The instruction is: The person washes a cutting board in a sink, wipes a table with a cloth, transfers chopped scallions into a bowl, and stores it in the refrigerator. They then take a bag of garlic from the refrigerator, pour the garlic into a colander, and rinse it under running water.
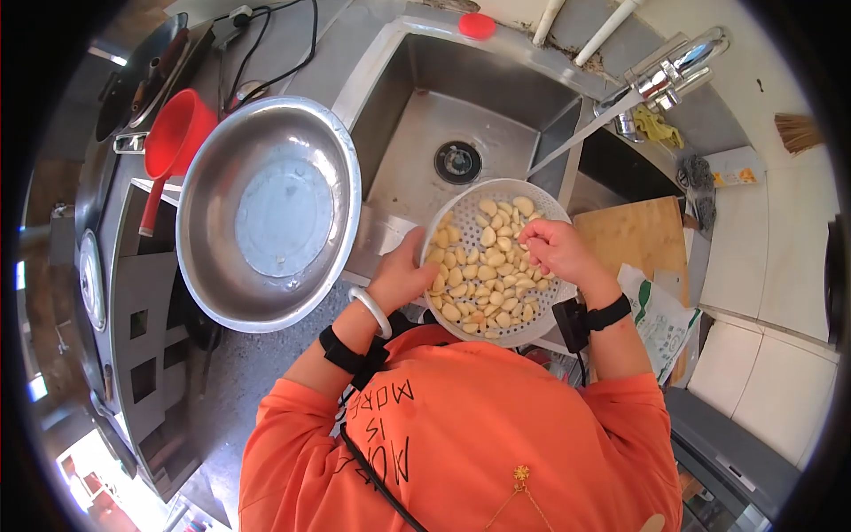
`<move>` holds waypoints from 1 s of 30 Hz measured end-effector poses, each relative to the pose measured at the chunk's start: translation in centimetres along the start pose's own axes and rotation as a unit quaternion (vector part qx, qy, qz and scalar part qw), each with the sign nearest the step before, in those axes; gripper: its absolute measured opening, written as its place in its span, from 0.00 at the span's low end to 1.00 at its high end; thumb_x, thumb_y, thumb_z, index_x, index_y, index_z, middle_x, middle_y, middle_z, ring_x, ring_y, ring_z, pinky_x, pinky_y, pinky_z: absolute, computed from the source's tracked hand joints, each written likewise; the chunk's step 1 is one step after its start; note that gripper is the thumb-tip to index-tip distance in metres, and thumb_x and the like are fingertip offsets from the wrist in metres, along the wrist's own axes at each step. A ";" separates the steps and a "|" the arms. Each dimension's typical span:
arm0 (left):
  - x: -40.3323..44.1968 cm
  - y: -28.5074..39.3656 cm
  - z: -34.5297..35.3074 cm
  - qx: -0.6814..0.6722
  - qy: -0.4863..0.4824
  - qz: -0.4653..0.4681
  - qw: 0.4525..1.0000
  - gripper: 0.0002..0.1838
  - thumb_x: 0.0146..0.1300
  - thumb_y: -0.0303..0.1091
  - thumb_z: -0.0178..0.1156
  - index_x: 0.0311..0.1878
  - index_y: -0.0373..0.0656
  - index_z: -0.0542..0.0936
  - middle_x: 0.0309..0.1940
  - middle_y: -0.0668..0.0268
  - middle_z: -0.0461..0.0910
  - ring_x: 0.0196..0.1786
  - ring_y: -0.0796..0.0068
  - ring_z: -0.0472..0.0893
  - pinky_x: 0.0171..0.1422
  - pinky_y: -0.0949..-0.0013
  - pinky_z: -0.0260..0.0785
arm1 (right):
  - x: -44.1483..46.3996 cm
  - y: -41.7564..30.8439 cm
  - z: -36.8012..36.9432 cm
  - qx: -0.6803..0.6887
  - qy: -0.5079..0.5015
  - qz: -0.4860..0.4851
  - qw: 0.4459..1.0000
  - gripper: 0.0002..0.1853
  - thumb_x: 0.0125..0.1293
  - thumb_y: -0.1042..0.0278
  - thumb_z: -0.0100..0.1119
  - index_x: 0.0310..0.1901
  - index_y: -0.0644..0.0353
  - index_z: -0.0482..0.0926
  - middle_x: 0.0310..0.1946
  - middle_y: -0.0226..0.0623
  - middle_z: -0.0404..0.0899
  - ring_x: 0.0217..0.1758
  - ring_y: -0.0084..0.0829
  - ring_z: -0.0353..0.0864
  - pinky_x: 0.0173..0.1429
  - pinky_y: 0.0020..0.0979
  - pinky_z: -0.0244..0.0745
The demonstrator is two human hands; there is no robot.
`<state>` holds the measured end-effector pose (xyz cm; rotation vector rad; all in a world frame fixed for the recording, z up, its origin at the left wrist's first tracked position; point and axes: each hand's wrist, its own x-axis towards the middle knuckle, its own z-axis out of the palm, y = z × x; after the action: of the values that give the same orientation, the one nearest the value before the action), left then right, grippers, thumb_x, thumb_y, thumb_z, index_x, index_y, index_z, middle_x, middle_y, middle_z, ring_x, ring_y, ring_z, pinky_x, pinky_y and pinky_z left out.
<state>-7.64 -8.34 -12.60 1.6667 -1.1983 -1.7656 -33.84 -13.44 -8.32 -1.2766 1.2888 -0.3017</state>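
Observation:
A pale, perforated colander full of peeled garlic cloves is at the near edge of the sink, in front of my body. My left hand grips its left rim, with the fingers partly hidden by the edge. Over the cloves on the right side, my right hand has its fingers curled together in a pinch. Whatever sits between those fingertips, if anything, is too small to make out.
A steel sink lies beyond the colander, below a chrome faucet. Left stands a large metal basin beside a red dipper. To the right are a wooden cutting board and a plastic bag.

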 end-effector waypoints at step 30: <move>-2.8 5.4 1.4 0.101 -0.118 0.343 0.926 0.18 0.55 0.29 0.58 0.51 0.40 0.74 0.29 0.64 0.73 0.31 0.76 0.73 0.35 0.73 0.67 | -5.6 -1.8 9.7 0.408 0.037 -0.069 0.910 0.11 0.65 0.62 0.46 0.32 0.59 0.73 0.21 0.29 0.73 0.19 0.18 0.69 0.23 0.18 0.63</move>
<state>-9.81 -8.55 -6.79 0.9396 -1.8427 -1.4377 -26.99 -4.66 -6.16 -0.6321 0.9582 -0.8938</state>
